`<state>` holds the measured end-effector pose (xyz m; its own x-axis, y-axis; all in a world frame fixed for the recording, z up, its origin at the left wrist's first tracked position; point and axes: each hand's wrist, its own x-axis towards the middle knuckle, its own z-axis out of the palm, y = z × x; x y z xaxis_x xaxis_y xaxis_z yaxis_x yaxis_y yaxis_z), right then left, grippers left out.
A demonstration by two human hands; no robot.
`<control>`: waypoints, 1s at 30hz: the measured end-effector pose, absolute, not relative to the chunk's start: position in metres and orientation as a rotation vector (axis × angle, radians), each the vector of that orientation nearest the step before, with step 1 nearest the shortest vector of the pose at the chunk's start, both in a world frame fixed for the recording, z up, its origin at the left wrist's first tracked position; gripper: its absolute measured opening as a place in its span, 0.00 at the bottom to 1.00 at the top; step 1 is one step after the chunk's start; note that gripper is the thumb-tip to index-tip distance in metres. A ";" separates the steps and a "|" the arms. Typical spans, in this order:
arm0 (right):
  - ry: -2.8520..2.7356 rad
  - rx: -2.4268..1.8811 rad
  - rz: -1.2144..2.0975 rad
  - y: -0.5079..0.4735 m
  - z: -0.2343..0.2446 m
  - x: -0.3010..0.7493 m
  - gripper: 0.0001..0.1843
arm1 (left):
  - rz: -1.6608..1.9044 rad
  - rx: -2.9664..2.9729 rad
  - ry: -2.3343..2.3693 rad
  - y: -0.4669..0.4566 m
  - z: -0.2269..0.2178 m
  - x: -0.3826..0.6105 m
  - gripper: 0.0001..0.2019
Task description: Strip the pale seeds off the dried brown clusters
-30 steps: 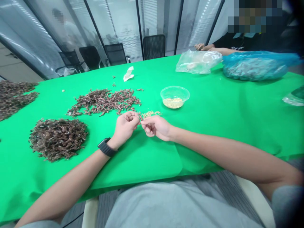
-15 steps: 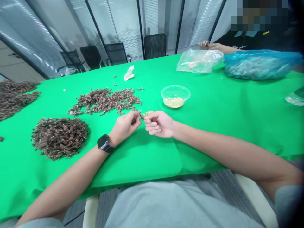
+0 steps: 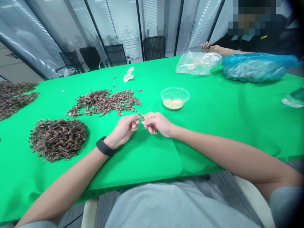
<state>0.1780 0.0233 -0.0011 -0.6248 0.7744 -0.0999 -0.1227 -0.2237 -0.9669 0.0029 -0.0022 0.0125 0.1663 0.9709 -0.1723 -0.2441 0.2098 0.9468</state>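
Note:
My left hand (image 3: 127, 128), a black watch strap on its wrist, is closed in a pinch on one end of a small brown shrivelled piece (image 3: 142, 117). My right hand (image 3: 158, 123) pinches the other end, fingertips close to the left ones. Just behind the fingers lies a little heap of pale yellow grains (image 3: 149, 113), partly hidden by the right hand. A clear plastic bowl (image 3: 175, 92) with similar pale grains at its bottom stands beyond the right hand. Loosely spread brown dried pieces (image 3: 106, 101) lie beyond the left hand.
A denser mound of dried pieces (image 3: 59, 139) sits left of my left forearm, with further piles (image 3: 16, 96) at the far left. Crumpled white paper (image 3: 129, 74), a clear bag (image 3: 198, 63) and a blue bag (image 3: 256, 67) lie farther back. Another person's hands (image 3: 210, 47) are behind the bags.
My left wrist has turned, so the watch face no longer shows and the strap does. My right fingers now point more downward. Both hands stay together at the brown piece.

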 end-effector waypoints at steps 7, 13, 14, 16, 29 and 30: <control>-1.533 -0.882 1.805 0.019 0.002 0.178 0.15 | 0.972 0.624 0.887 0.002 0.019 -0.004 0.08; -1.437 -0.886 1.891 0.016 -0.002 0.175 0.14 | 1.079 0.971 1.052 -0.004 0.015 0.002 0.09; -1.402 -0.875 1.917 0.016 -0.003 0.174 0.14 | 1.107 1.045 1.075 -0.004 0.014 0.002 0.09; -1.317 -0.842 1.982 0.014 -0.003 0.174 0.13 | 1.150 1.179 1.128 -0.005 0.011 0.003 0.07; -0.890 -0.553 2.570 0.020 0.014 0.184 0.15 | 1.244 2.154 1.408 -0.012 0.011 -0.011 0.02; -0.897 -0.546 2.585 0.021 0.014 0.185 0.15 | 1.194 2.221 1.392 -0.011 0.012 -0.015 0.03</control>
<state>0.1854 0.0212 0.0144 -0.8645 0.4413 -0.2408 -0.1972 -0.7383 -0.6450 -0.0146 -0.0110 0.0115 0.2029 0.8396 0.5039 0.6255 -0.5071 0.5929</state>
